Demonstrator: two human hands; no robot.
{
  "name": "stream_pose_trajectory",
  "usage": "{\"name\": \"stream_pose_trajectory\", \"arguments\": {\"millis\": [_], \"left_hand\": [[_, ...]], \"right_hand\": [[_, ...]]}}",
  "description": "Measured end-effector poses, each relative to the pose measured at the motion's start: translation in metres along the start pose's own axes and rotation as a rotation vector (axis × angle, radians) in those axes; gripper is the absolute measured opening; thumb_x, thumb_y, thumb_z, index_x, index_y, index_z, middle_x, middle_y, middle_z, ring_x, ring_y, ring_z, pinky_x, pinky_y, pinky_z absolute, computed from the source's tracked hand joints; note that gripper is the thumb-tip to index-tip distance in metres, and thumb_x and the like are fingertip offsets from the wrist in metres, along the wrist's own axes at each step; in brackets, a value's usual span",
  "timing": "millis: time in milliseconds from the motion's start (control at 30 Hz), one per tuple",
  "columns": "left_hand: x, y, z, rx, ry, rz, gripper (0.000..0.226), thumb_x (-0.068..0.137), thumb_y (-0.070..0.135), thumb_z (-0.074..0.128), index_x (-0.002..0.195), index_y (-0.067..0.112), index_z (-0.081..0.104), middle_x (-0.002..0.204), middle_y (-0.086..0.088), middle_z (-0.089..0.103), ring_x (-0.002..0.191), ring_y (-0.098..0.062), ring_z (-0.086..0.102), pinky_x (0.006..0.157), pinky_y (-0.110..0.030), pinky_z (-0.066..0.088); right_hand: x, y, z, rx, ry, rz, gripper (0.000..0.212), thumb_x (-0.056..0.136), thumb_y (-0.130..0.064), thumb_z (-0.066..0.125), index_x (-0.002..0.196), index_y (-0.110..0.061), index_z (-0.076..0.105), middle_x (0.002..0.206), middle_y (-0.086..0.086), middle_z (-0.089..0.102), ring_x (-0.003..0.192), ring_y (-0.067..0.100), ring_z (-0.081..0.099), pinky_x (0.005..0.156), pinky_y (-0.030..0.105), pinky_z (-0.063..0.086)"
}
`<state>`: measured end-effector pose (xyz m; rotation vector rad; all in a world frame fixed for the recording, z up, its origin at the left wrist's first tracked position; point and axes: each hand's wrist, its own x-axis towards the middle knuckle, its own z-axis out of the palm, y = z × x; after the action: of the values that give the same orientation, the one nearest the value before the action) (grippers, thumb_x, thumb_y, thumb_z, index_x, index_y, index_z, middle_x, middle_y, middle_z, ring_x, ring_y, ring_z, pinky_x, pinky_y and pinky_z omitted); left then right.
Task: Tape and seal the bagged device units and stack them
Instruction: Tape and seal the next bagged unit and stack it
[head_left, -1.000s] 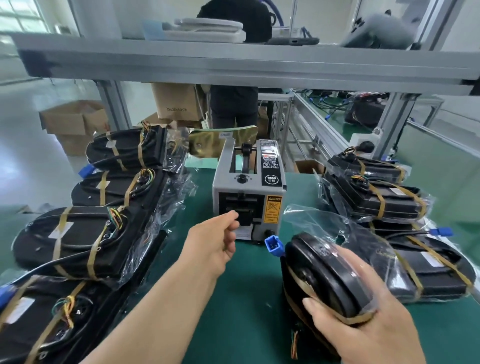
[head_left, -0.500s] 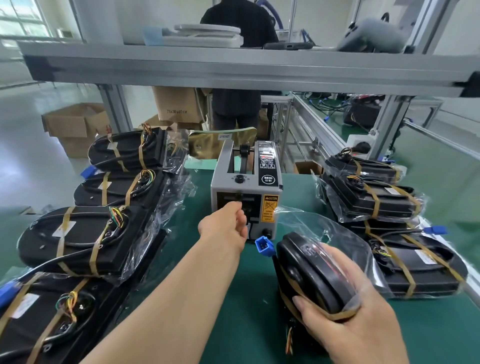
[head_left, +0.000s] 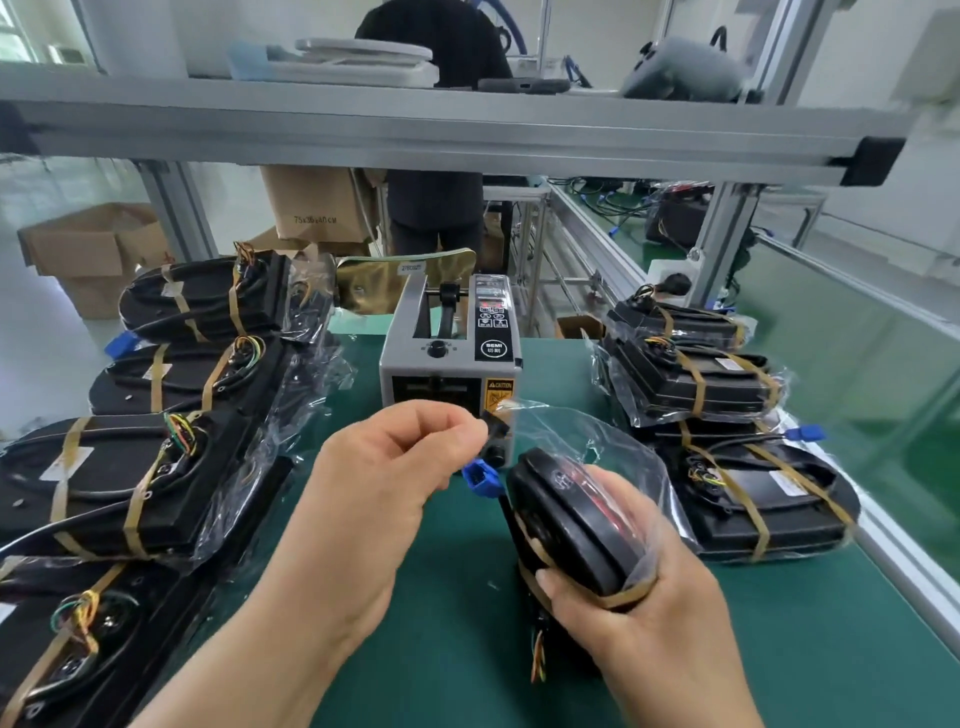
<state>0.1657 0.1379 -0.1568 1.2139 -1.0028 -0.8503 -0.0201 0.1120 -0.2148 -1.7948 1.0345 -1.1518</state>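
Left grip: your left hand (head_left: 395, 499) is clenched, thumb and forefinger pinching a short translucent strip of tape (head_left: 503, 410). The strip is small and hard to make out.
Left hand place: just in front of the outlet of the grey box-shaped tape dispenser (head_left: 447, 374).
Right grip: your right hand (head_left: 639, 613) grasps the near end of the black oval device unit (head_left: 576, 519). Your thumb lies across a brown tape band and your fingers curl over the far side.
Unit axis: the long axis runs away from you toward the dispenser. The unit is held on edge, rounded far end up.
Unit place: over the green bench mat (head_left: 441, 597), right of centre and near the dispenser. Whether it touches the mat you cannot tell.
Bag: the loose clear plastic bag (head_left: 613, 447) billows open beyond your fingers, toward the far right.
Connector: a small blue plug connector (head_left: 480, 480) on a black lead sticks out left of the unit's far end, just below your left fingertips.
Left row: 4 taped, bagged units (head_left: 130, 483) lie overlapping.
Right stack: more taped units (head_left: 727, 493) are piled up.
Behind: a person in dark clothes (head_left: 441, 208) stands beside brown cardboard boxes (head_left: 311, 208).
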Motion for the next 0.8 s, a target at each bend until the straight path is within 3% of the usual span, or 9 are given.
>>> {"name": "stream_pose_trajectory", "arguments": {"millis": [133, 300, 633, 800], "left_hand": [[-0.012, 0.020, 0.013, 0.199, -0.166, 0.020, 0.020, 0.073, 0.042, 0.078, 0.075, 0.023, 0.074, 0.084, 0.004, 0.069, 0.082, -0.017, 0.063, 0.081, -0.022, 0.046], [-0.005, 0.019, 0.023, 0.264, -0.122, -0.012, 0.015, 0.070, 0.036, 0.069, 0.070, 0.022, 0.074, 0.079, 0.009, 0.070, 0.071, 0.001, 0.060, 0.064, -0.005, 0.041], [-0.010, 0.012, 0.029, 0.300, -0.065, 0.010, 0.011, 0.076, 0.030, 0.072, 0.065, 0.026, 0.071, 0.061, 0.021, 0.057, 0.047, 0.004, 0.047, 0.050, -0.004, 0.034], [-0.011, 0.010, 0.030, 0.353, -0.043, 0.038, 0.011, 0.073, 0.035, 0.073, 0.066, 0.027, 0.071, 0.065, 0.019, 0.058, 0.050, 0.002, 0.047, 0.050, -0.006, 0.036]], "right_hand": [[-0.002, -0.001, 0.001, 0.035, -0.005, 0.018, 0.075, 0.067, 0.002, 0.084, 0.112, -0.054, 0.062, 0.099, -0.016, 0.075, 0.090, 0.003, 0.071, 0.076, 0.012, 0.053], [-0.003, -0.003, 0.000, 0.043, -0.017, 0.021, 0.072, 0.070, 0.001, 0.082, 0.111, -0.054, 0.062, 0.098, -0.013, 0.074, 0.088, 0.009, 0.071, 0.076, 0.016, 0.056], [-0.004, -0.002, 0.001, 0.047, -0.012, 0.034, 0.072, 0.071, -0.001, 0.082, 0.113, -0.056, 0.061, 0.100, -0.017, 0.074, 0.090, 0.004, 0.070, 0.074, 0.011, 0.052], [-0.004, -0.001, 0.001, 0.070, -0.017, 0.057, 0.072, 0.071, 0.000, 0.082, 0.116, -0.052, 0.062, 0.101, -0.016, 0.074, 0.092, 0.005, 0.070, 0.076, 0.012, 0.052]]}}
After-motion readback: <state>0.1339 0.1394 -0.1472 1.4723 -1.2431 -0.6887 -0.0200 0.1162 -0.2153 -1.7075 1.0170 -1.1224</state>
